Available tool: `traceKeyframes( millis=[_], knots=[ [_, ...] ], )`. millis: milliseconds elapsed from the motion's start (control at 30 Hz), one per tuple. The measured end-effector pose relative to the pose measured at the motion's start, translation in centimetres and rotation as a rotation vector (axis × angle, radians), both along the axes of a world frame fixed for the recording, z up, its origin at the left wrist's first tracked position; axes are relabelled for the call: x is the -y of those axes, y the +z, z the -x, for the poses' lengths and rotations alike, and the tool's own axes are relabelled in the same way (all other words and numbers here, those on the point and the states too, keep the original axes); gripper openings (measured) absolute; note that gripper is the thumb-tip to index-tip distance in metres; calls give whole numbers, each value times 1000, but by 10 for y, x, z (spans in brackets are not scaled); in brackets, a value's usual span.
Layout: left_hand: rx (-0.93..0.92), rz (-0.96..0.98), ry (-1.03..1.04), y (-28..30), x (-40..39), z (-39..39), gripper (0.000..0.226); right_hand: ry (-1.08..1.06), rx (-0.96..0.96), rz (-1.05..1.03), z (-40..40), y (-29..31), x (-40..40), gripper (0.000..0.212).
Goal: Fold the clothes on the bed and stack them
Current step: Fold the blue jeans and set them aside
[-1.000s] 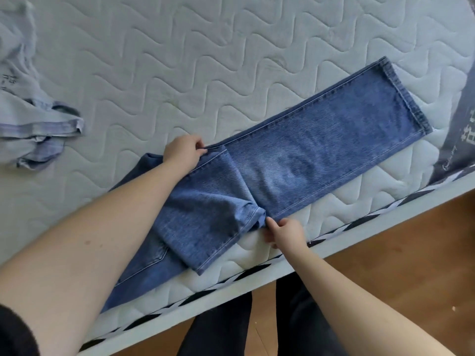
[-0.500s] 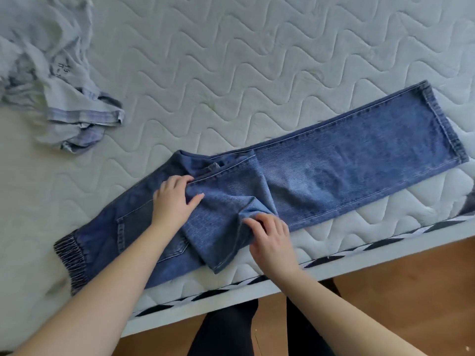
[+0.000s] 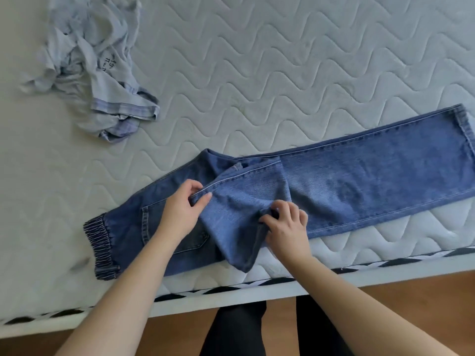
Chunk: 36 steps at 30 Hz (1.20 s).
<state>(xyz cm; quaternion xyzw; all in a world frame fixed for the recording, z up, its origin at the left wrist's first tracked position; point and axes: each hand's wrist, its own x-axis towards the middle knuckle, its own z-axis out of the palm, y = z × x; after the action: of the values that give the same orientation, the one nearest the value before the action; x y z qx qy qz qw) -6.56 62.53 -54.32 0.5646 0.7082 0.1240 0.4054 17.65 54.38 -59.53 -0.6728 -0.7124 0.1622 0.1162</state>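
Left hand [image 3: 180, 211] pinches the seam edge of the blue denim jeans [image 3: 359, 186]' folded-back flap; right hand [image 3: 286, 222] grips its bunched lower corner. Better: pull flap flat, align seams. Jeans lie along the white quilted mattress [image 3: 282, 73]'s near edge; room beyond, crumpled pale-blue garment [image 3: 102, 80] well apart.

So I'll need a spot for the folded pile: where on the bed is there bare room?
The widest bare patch of the mattress lies beyond the jeans, right of the crumpled pale garment. A smaller patch sits left of the jeans' elastic waistband, below that garment. The near edge is crowded: jeans, left hand and right hand.
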Motion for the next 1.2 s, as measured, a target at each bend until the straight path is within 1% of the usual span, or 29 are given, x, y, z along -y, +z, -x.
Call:
traceKeyframes(
  millis=[67,100,133,200,267,300,367,400,433,500,600,633,700,767,833,900,933,967,1033,1067,1133,1167,1200],
  knots=[
    [309,119,82,15,5,-4,27,-109,-76,64,-7,9,0,30],
    [437,184,104,23,8,-6,30,-158,-135,89,-10,14,1,26],
    [517,233,111,30,10,-10,31,-197,-209,112,-14,20,1,22],
    [582,302,103,43,12,-18,37,-278,-426,186,-25,31,1,21],
    [614,358,98,57,9,-25,42,-445,-641,346,-38,44,1,30],
    [647,397,91,62,6,-27,43,-544,-698,412,-45,50,1,31],
    [693,485,-14,72,1,-30,58,-697,-791,466,-61,59,0,29],
    [635,494,-116,76,-2,-32,66,-762,-840,476,-68,64,-1,31],
    [531,470,-219,79,-5,-36,71,-825,-890,489,-75,68,-2,33],
    [309,365,-329,82,-10,-50,67,-943,-977,528,-84,74,-4,31],
    [54,199,-326,90,-16,-76,48,-1111,-1102,632,-87,78,-5,21],
    [8,149,-316,92,-18,-84,38,-1164,-1128,674,-86,82,-5,19],
    [-17,90,-319,97,-21,-97,18,-1245,-1125,753,-84,90,-2,18],
    [-9,87,-329,102,-24,-109,13,-1261,-1157,804,-84,97,3,24],
    [6,119,-276,109,-24,-121,11,-1297,-1319,848,-83,107,11,33],
    [63,196,-145,115,-21,-131,14,-1306,-1493,797,-83,112,18,34],
    [89,226,-87,117,-21,-134,18,-1263,-1564,763,-84,113,21,37],
    [101,241,-46,119,-20,-137,22,-1183,-1637,752,-85,114,25,45],
    [122,256,23,123,-20,-142,29,-1001,-1733,780,-84,118,32,59],
    [145,264,63,125,-20,-145,30,-921,-1706,812,-84,123,35,61],
    [208,269,134,129,-19,-151,26,-778,-1575,860,-85,127,40,54],
    [253,273,176,131,-17,-154,27,-736,-1521,862,-86,125,42,50],
    [303,281,217,133,-16,-157,32,-719,-1497,848,-87,122,43,45]
  ],
)
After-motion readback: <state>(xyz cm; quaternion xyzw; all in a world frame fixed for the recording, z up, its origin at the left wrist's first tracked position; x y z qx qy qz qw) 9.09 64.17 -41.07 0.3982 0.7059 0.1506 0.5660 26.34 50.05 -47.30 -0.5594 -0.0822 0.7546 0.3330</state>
